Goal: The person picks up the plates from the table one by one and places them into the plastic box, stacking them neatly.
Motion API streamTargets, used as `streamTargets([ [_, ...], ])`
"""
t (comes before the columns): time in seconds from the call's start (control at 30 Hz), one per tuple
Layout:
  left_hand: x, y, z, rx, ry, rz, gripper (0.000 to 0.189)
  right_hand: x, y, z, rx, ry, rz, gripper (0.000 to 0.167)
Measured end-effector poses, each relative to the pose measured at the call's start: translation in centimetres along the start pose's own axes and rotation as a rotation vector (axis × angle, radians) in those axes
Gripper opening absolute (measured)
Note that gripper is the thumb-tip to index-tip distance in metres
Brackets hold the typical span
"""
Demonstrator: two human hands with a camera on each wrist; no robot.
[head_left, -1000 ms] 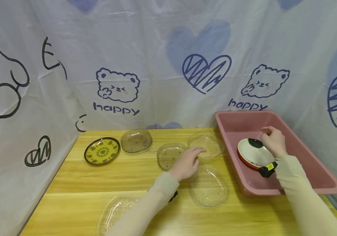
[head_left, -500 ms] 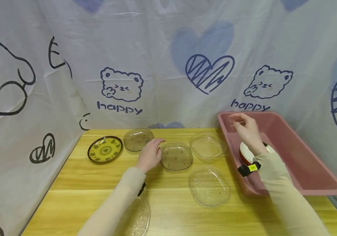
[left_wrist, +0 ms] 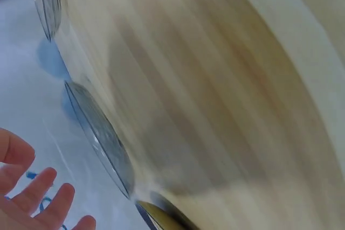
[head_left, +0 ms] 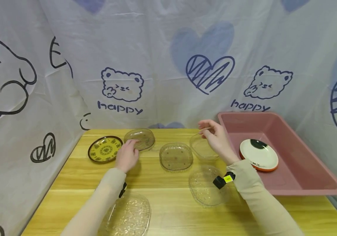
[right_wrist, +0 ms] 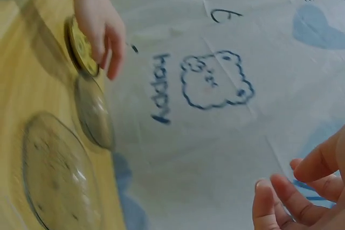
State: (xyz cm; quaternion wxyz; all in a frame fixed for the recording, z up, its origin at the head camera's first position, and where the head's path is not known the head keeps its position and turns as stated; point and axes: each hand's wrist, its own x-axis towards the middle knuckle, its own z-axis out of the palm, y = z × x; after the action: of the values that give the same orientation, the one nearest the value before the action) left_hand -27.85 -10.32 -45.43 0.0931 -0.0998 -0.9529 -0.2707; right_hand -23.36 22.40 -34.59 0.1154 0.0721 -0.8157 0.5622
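My left hand (head_left: 128,155) hovers over the table between a yellow plate with a dark brown rim (head_left: 105,149) and a smoky glass plate (head_left: 144,137), its fingertips overlapping the glass plate. In the left wrist view its fingers (left_wrist: 56,203) are spread with nothing between them. My right hand (head_left: 216,139) is over a clear glass plate (head_left: 200,149) at the back, left of the pink basin (head_left: 298,164). Its fingers are loosely bent and hold nothing in the right wrist view. Another smoky plate (head_left: 176,157) lies between the hands.
Two more clear glass plates lie nearer the front: a plate (head_left: 208,186) below the right wrist and a larger plate (head_left: 130,214) beside the left forearm. White plates with an orange edge (head_left: 259,154) sit in the basin. A patterned cloth (head_left: 162,65) hangs behind.
My right hand has moved left out of the basin to over the back clear plate. My left hand has moved left, from the middle plates toward the yellow plate.
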Motion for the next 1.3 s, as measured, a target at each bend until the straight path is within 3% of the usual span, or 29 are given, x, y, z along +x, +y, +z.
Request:
streamTargets([
  [0.2,0.2,-1.8,-1.3,-0.019,-0.001,-0.101,0.043,-0.2,1.1,3.1,0.172,-0.044,0.108,0.035],
  [0.43,0.0,-4.5,-2.8,0.007,-0.006,-0.239,0.046,-0.6,2.4,5.8,0.401,-0.130,0.301,0.039],
  [0.63,-0.4,-6.9,-3.9,0.039,-0.004,-0.333,0.048,-1.0,3.3,7.4,0.511,-0.152,0.397,0.035],
  [0.9,-0.9,-8.9,-4.8,0.102,-0.069,-0.440,0.050,-1.6,4.0,8.8,0.559,-0.177,0.462,0.034],
  [1.17,-1.8,-9.2,-5.3,0.146,-0.164,-0.475,0.050,-1.9,4.2,9.6,0.542,-0.219,0.459,0.036],
  [1.3,-1.9,-9.2,-5.4,0.149,-0.182,-0.472,0.049,-2.0,4.5,9.7,0.536,-0.227,0.455,0.037],
])
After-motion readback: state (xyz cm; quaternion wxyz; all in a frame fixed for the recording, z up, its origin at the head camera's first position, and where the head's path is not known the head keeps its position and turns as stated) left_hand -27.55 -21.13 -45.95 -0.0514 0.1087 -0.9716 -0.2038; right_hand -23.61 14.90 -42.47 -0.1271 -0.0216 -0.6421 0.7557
